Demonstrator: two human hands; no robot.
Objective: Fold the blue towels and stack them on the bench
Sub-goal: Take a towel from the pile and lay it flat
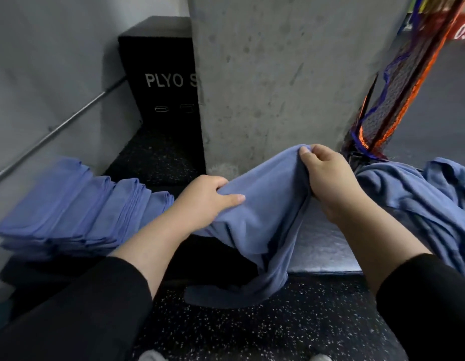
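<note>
Between both hands, a blue towel (262,220) held up over the bench (327,246), left hand (208,201) gripping one edge, right hand (327,175) pinching another, lower end trailing to the speckled floor (252,334), folded stack (77,209) at left, loose towels (418,199) at right

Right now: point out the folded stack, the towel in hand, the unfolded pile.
folded stack (77,209), head view, top towel's flat face
held towel (265,204), head view, span between the hands
unfolded pile (418,194), head view, crumpled middle
</note>
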